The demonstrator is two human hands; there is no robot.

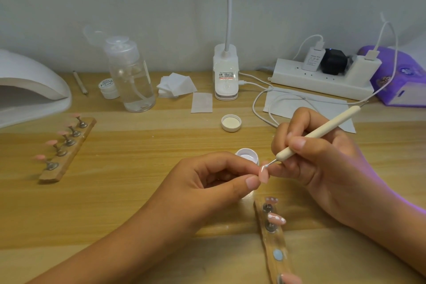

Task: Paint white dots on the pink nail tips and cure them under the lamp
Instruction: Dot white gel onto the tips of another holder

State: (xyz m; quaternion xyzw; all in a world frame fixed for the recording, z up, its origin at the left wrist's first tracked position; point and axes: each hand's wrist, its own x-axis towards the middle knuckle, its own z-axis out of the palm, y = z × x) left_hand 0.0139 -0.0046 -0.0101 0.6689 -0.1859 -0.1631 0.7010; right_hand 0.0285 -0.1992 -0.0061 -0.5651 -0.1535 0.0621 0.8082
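Nearest, below both grips, a rough wooden strip (274, 249) lies on the pale, grained tabletop (138, 203). It carries three glossy, almond-shaped pink tips (277, 218), two of which show white dots while the third is cut by the frame edge. A round blue putty blob (277, 255) sits on the strip too.

The left hand (207, 182) has its grip closed on one pink nail tip (264, 174), pinched between thumb and forefinger. The right hand (322, 157) has its grip clamped, pen-fashion, around a slim cream dotting tool (318, 134). The tool's fine metal point touches the upper end of the held tip, where a white spot shows.

Just behind the grips stands one small round pot (247, 155), open, with a pale inside. Its white ribbed lid (231, 122) lies upturned farther back.

Far to the left of the grips, a second wooden strip (69, 147) holds five plain pink tips on metal stands. Behind it is the smooth white dome of the curing lamp (30, 90).

Along the wall there is one clear plastic pump bottle (130, 76) and one small white jar (108, 89). A stack of square white pads (176, 86), a white power strip (322, 78) and a purple packet (401, 76) are there as well.
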